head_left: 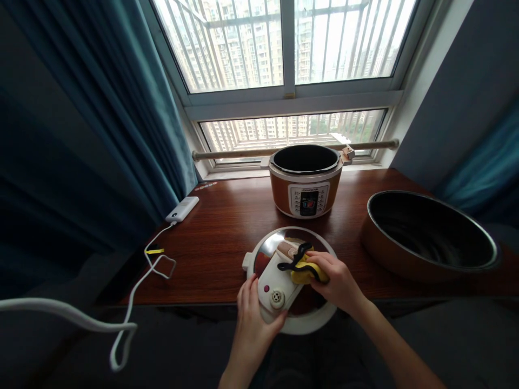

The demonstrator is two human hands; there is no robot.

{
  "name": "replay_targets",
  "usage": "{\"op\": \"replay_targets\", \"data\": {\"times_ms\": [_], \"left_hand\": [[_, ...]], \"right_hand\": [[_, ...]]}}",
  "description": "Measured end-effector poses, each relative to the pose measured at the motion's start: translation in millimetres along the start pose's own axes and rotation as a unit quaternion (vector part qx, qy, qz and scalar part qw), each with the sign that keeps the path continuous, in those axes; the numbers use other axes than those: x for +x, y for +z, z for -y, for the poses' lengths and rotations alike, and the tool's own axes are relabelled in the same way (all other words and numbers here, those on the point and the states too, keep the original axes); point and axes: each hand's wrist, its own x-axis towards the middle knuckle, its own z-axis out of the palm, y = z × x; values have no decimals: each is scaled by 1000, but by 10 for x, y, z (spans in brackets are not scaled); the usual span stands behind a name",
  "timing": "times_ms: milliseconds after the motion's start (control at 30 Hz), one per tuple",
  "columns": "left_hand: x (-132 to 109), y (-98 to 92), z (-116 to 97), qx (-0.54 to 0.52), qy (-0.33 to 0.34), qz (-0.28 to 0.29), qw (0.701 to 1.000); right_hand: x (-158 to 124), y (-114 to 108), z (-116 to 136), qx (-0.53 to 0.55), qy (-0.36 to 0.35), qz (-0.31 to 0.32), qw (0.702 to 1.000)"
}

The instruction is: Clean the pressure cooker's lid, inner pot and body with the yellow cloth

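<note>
White plastic rims the round, shiny metal lid (313, 302) in front of the brown electric cooker (279, 189). The person's left hand (256, 310) clasps the lid's raised white handle (279, 276), which carries a dark-red button (266, 288) and round vent (278, 297); the right hand (335, 280) pinches a black-trimmed yellow cloth (302, 275) against it.

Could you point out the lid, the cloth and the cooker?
Lid (279, 276), head view: on its white top housing.
Cloth (303, 275), head view: on its yellow part.
Cooker (308, 195), head view: on its front panel.
</note>
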Motion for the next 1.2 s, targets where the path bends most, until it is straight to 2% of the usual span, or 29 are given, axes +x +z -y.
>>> {"op": "replay_targets", "data": {"times_ms": [200, 367, 433, 533, 633, 733, 867, 1033, 1200], "left_hand": [[9, -5, -8, -6, 4, 1, 1000], [18, -8, -10, -7, 3, 11, 1000], [22, -12, -14, -12, 2, 10, 1000], [26, -13, -12, -16, 2, 8, 1000], [24, -4, 0, -14, 8, 9, 1000], [19, 14, 12, -1, 11, 11, 1000], [7, 42, 28, 26, 15, 3, 1000], [-13, 52, 38, 47, 9, -4, 999], [-11, 40, 29, 47, -3, 2, 999]], "right_hand": [[-136, -149, -418, -44, 108, -10, 993], [40, -202, -638, -170, 261, -2, 950], [146, -169, -638, -175, 249, 10, 952], [362, -66, -599, -123, 144, 40, 981], [666, 50, -596, -73, 74, 112, 988], [976, 160, -638, -58, 75, 185, 978], [1203, 279, -732, -65, 105, 192, 974], [1094, 243, -917, -81, 165, 146, 972], [607, 23, -950, -72, 207, 81, 972]]}}
